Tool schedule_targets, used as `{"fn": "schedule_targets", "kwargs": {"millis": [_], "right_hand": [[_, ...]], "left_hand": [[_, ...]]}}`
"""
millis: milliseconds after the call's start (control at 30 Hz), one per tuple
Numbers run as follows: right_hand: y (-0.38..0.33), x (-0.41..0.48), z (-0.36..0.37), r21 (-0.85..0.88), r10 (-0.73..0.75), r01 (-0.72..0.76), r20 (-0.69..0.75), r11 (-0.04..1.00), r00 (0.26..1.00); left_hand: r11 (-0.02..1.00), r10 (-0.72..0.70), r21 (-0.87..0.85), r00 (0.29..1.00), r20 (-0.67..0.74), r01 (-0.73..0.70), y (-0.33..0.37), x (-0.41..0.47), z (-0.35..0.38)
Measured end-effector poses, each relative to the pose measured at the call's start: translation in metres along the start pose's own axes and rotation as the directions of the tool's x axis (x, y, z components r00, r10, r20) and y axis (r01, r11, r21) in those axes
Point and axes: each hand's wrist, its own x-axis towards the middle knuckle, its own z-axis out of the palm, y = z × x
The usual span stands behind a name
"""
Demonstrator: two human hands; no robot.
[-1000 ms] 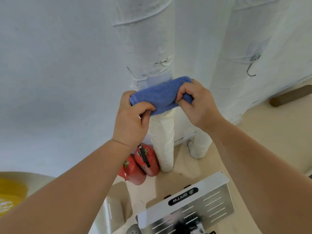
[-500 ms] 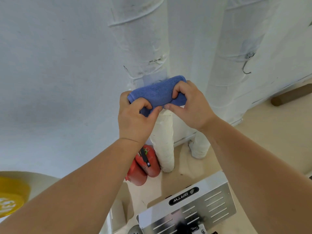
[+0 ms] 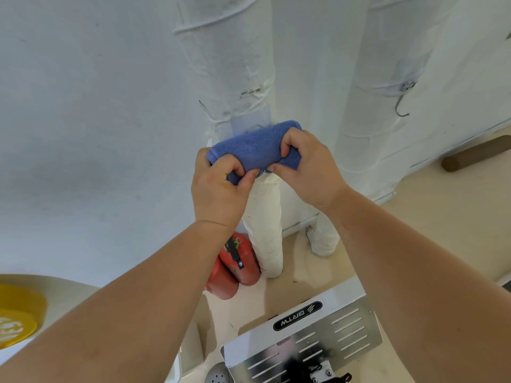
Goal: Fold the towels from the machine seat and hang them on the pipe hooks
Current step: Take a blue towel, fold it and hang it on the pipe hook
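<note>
A folded blue towel is held against the left white wrapped pipe, just below a pale tape patch. My left hand grips its left end with curled fingers and thumb. My right hand pinches its right end, and the two thumbs almost meet under the towel. The hook on this pipe is hidden behind the towel. On the right wrapped pipe hangs a bare metal hook.
Two red fire extinguishers stand on the floor at the left pipe's foot. A shiny metal machine housing marked BRTW is below my arms. A yellow disc lies at the lower left. A brown cylinder lies by the right wall.
My hands have drawn closer together on the towel, bunching it narrower against the left pipe. The thumbs now nearly touch beneath it.
</note>
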Motion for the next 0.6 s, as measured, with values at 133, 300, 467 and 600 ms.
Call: {"fn": "schedule_targets", "kwargs": {"millis": [133, 300, 467, 600], "right_hand": [[-0.001, -0.007, 0.001, -0.023, 0.023, -0.023, 0.023, 0.999, 0.999], [-0.005, -0.01, 0.003, -0.016, 0.063, -0.065, -0.115, 0.998, 0.991], [-0.016, -0.015, 0.006, -0.143, 0.064, -0.104, -0.261, 0.984, 0.963], [-0.026, -0.021, 0.004, -0.242, 0.005, -0.11, -0.397, 0.964, 0.918]], "left_hand": [[0.999, 0.033, -0.017, 0.997, 0.066, -0.032, -0.005, -0.006, -0.006], [0.987, 0.153, -0.077, 0.977, 0.147, -0.143, -0.007, -0.011, -0.02], [0.987, 0.149, 0.033, 0.979, 0.139, -0.155, -0.003, -0.011, -0.032], [0.903, 0.338, 0.251, 0.937, 0.088, -0.349, 0.007, -0.012, -0.04]]}}
